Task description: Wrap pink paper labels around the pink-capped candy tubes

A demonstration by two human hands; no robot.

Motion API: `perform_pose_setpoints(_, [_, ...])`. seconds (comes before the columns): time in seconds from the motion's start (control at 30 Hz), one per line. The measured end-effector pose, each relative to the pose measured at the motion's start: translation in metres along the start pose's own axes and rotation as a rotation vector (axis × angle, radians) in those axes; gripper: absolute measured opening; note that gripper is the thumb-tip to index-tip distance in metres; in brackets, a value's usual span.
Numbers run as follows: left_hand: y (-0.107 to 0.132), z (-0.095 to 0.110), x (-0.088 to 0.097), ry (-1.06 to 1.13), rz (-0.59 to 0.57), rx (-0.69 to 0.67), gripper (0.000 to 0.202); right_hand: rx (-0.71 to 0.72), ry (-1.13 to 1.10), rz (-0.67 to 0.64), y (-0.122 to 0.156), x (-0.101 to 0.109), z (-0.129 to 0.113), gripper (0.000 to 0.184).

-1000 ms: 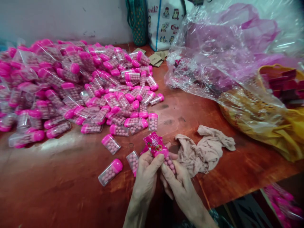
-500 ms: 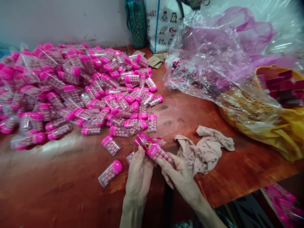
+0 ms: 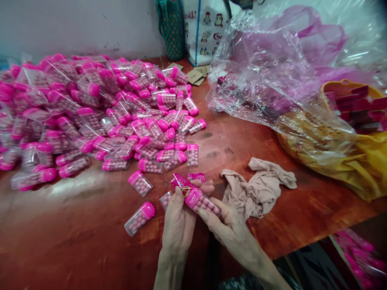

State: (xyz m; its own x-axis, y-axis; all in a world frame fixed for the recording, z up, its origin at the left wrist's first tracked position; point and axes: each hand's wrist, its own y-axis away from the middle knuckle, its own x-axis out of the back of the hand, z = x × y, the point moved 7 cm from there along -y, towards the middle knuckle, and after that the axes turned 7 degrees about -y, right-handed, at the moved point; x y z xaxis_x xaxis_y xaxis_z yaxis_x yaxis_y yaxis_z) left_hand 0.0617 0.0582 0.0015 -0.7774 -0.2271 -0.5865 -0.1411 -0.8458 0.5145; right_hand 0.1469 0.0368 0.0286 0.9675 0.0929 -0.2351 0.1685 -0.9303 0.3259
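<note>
My right hand (image 3: 222, 219) grips a clear plastic tube of small pink balls (image 3: 208, 204) by its lower part, tilted with its pink end (image 3: 192, 196) up to the left. My left hand (image 3: 179, 213) is closed, thumb on top, on pink printed labels (image 3: 179, 180) that meet the tube's pink end. Whether a label goes around the tube I cannot tell. Another pink label (image 3: 196, 177) sticks out above the left fingers. Half hidden behind my left hand lies one tube (image 3: 165, 200); two pink-capped tubes, one nearer (image 3: 140, 218) and one farther (image 3: 140, 183), lie to its left.
A large heap of pink-capped tubes (image 3: 90, 117) covers the table's (image 3: 75, 233) left and back. A crumpled beige cloth (image 3: 256, 193) lies right of my hands. Beyond are clear plastic wrapping (image 3: 250, 88), a yellow bag (image 3: 329, 161) holding dark pink pieces, and a white printed bag (image 3: 205, 36).
The tube in my right hand has tilted flatter, and its pink end shows more beside the labels. The second label above my left fingers is more visible. The view has shifted slightly.
</note>
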Motion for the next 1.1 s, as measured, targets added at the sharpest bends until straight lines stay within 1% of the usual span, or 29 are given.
perform_pose_setpoints(0.1, [-0.001,0.001,-0.001,-0.011,-0.027,0.008,0.027,0.010,0.028,-0.014,0.000,0.000,-0.002,0.019])
perform_pose_setpoints(0.17, [-0.001,-0.001,-0.002,-0.005,-0.054,0.037,0.022,0.009,0.037,-0.005,0.000,0.001,-0.002,0.019])
perform_pose_setpoints(0.33, [-0.001,-0.006,-0.003,0.036,-0.094,0.097,0.021,0.002,0.079,0.006,0.002,0.002,-0.002,0.018])
perform_pose_setpoints(0.47, [0.001,-0.009,-0.005,0.012,-0.070,0.143,0.021,-0.005,0.112,0.062,0.006,0.002,-0.002,0.018])
perform_pose_setpoints(0.67, [0.000,-0.009,-0.001,-0.024,-0.031,0.122,0.023,0.047,0.131,0.128,0.007,-0.003,0.005,0.024])
perform_pose_setpoints(0.77, [-0.002,-0.006,0.002,-0.039,-0.011,0.067,0.025,-0.032,0.079,0.083,0.002,-0.006,0.013,0.028])
perform_pose_setpoints(0.83, [-0.002,-0.003,0.005,-0.032,0.028,0.046,0.024,-0.066,0.040,0.055,-0.001,-0.007,0.015,0.028])
perform_pose_setpoints(0.97, [-0.001,-0.002,0.009,-0.010,0.091,0.094,0.032,-0.045,-0.014,-0.022,-0.001,-0.010,0.012,0.028])
perform_pose_setpoints(1.03, [0.000,-0.001,0.009,-0.010,0.089,0.119,0.035,-0.032,0.000,-0.044,0.001,-0.009,0.012,0.033])
perform_pose_setpoints(1.1, [0.000,-0.001,0.008,-0.010,0.080,0.124,0.035,-0.029,0.022,-0.037,0.002,-0.007,0.014,0.038])
